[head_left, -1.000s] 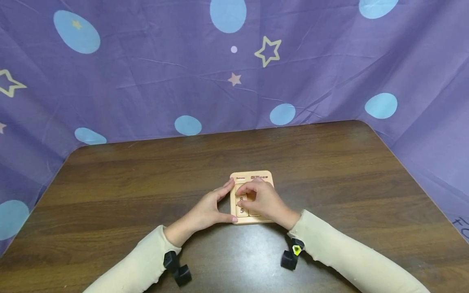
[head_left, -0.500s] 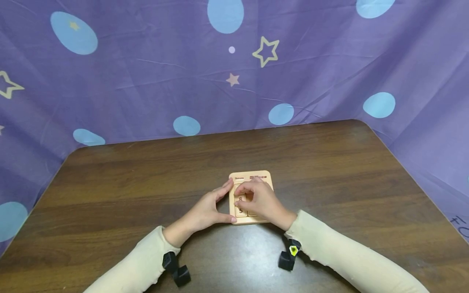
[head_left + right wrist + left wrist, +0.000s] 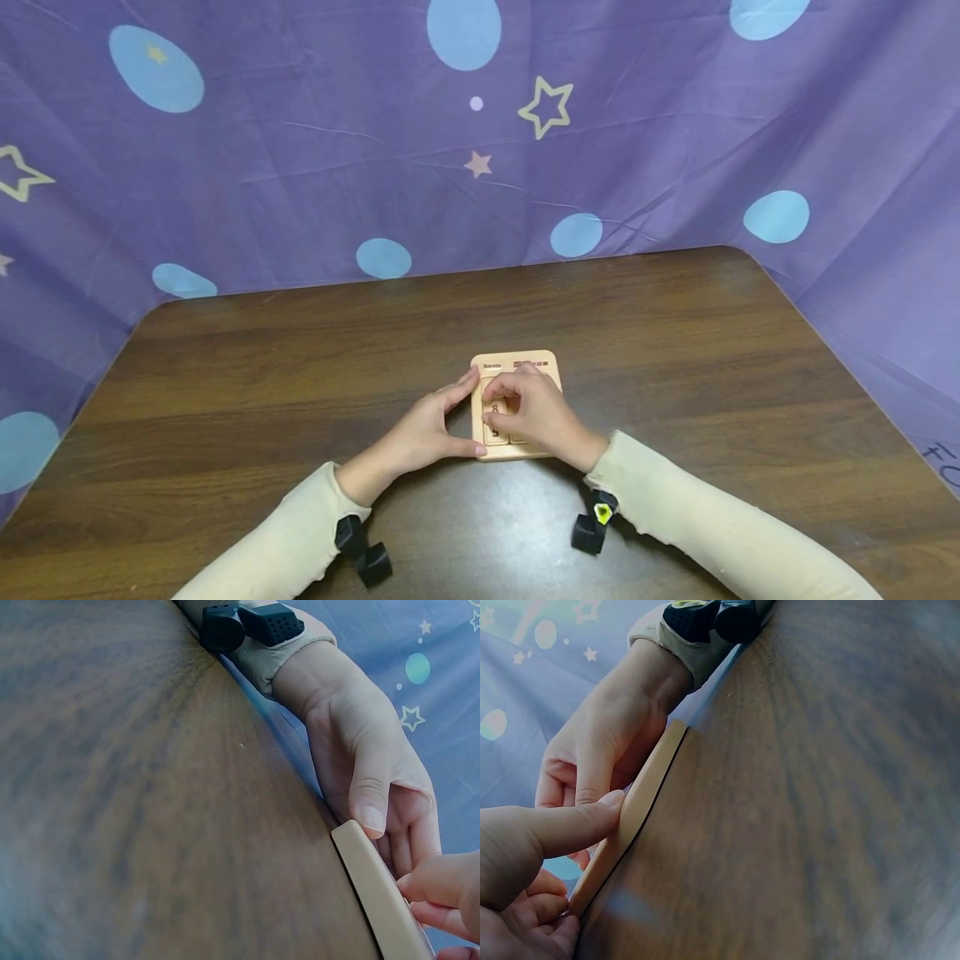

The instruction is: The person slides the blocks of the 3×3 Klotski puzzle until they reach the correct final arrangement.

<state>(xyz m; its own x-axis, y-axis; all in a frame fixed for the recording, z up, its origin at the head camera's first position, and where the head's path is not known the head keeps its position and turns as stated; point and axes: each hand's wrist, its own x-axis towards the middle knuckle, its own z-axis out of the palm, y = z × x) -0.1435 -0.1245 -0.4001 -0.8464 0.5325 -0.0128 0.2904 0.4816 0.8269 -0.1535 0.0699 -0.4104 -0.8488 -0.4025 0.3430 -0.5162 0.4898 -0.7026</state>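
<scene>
A small wooden number puzzle board (image 3: 536, 362) lies flat on the brown table (image 3: 675, 350). My left hand (image 3: 420, 433) holds its left edge, thumb at the near corner and index finger at the far side. In the left wrist view the left thumb (image 3: 570, 829) presses the board's edge (image 3: 641, 802). My right hand (image 3: 536, 412) lies over the tiles with curled fingers, thumb and index finger pinching the tile marked 8 (image 3: 494, 409). Most other tiles are hidden under it. In the right wrist view the board's corner (image 3: 375, 892) meets the left hand (image 3: 360, 765).
A purple cloth with blue dots and stars (image 3: 480, 167) hangs behind and around the table. Black wrist cameras (image 3: 363, 550) (image 3: 592, 525) sit under both cream sleeves. The table's rounded far corners lie at the cloth.
The right hand's fingers have shifted slightly toward me over the tiles, covering more of the tile marked 5. The left hand and the board have stayed put.
</scene>
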